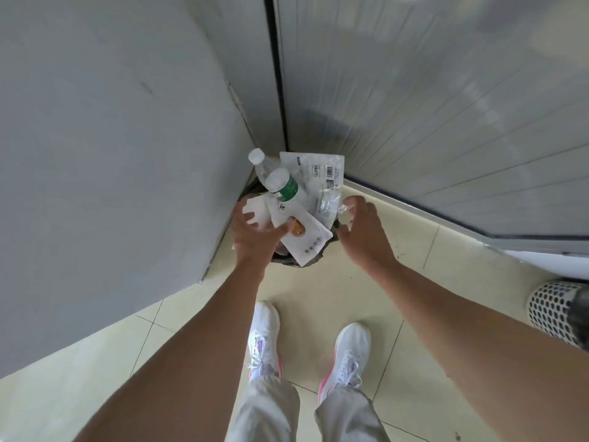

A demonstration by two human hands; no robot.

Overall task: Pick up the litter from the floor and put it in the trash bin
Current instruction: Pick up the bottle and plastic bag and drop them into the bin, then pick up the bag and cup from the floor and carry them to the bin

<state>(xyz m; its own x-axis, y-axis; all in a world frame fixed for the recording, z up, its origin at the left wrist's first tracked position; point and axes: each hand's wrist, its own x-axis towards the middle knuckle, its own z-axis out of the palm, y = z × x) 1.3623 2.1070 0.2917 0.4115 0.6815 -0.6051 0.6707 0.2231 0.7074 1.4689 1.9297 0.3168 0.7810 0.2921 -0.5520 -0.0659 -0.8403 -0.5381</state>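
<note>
A dark trash bin (284, 259) stands in the corner, piled with litter. On top lie a clear bottle with a green label (284, 186), a second clear bottle (259, 161), a large white pouch with barcodes (318, 170) and a white packet with printed icons (306, 240). My left hand (251, 232) hovers over the bin's left side with fingers spread, above a white wad, its thumb near the icon packet. My right hand (363, 231) is at the bin's right side, fingers loosely curled beside crumpled clear plastic (330, 205). Neither hand visibly holds anything.
A grey wall (111, 138) runs on the left and a grey panelled wall (430, 106) on the right, meeting behind the bin. A white perforated basket (551, 311) stands at the right edge. My white shoes (350, 355) stand on pale floor tiles.
</note>
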